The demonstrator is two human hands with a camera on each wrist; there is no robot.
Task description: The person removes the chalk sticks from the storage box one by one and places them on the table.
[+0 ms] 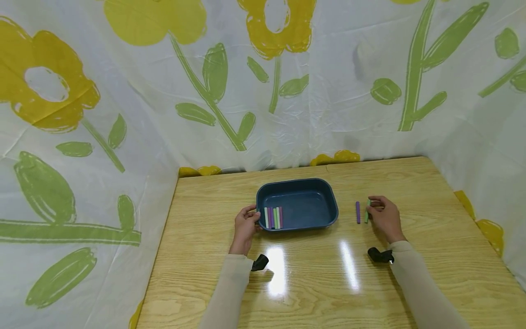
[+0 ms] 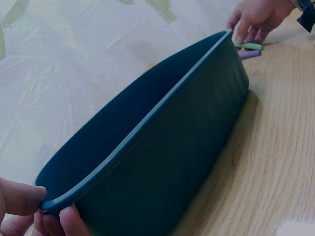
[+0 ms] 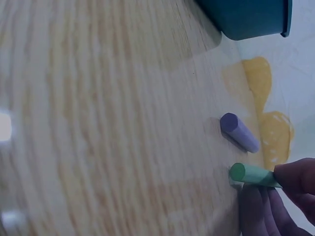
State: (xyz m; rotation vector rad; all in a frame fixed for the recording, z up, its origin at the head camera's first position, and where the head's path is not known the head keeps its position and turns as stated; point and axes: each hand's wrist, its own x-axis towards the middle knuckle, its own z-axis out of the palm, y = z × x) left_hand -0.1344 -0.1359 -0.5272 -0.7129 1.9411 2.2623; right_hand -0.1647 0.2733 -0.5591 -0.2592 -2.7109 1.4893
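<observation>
Plainly, the thumb and fingers of the right hand (image 1: 385,216) pinch the green stick (image 1: 366,220), its long axis pointing roughly away from the person; whether it touches the desk (image 1: 197,278) I cannot tell. Just left, near-parallel, lies the purple stick (image 1: 358,213), far nearer this hand. Further left stands the tray (image 1: 308,208), bare floor facing the right hand, a row of sticks (image 1: 275,219) at its left end, where the left hand (image 1: 245,225) grips the rim.
</observation>
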